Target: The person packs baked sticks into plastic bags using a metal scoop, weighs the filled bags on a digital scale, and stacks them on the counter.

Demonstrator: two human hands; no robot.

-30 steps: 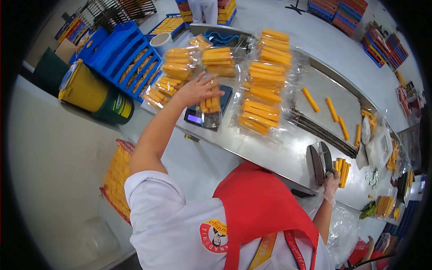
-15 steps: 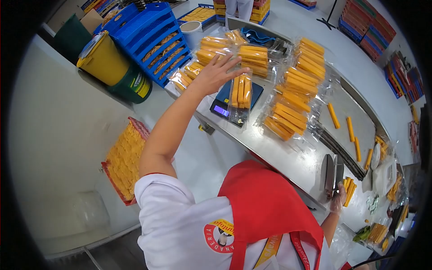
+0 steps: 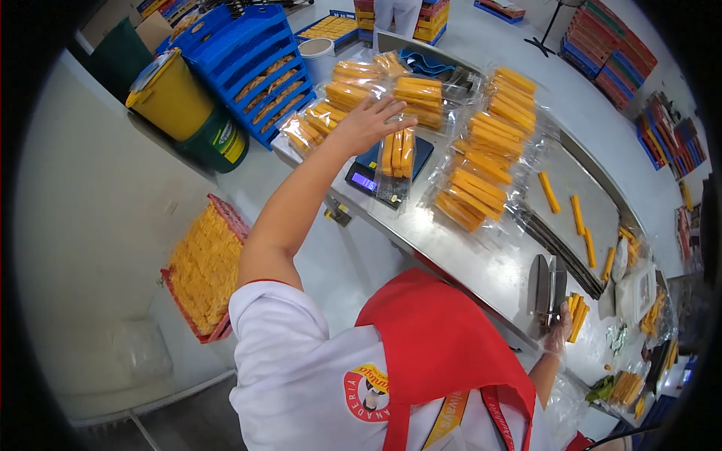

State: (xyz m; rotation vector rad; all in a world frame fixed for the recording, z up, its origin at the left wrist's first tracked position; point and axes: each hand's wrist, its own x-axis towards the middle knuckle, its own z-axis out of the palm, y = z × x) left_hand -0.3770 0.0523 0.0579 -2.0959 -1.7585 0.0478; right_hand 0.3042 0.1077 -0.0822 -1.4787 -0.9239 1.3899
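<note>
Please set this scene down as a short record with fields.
Left hand: spread, at the top of the bag of yellow sticks
Scale: on the metal table, under that bag
Right hand: at the metal tool, beside unbagged sticks
Tray: loose sticks
Floor: red crate, yellow pieces

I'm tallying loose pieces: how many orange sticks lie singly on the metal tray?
4 on the grey metal tray, from left to right: first stick, second stick, third stick, fourth stick. More may be hidden in the orange heap near the fourth.
</note>
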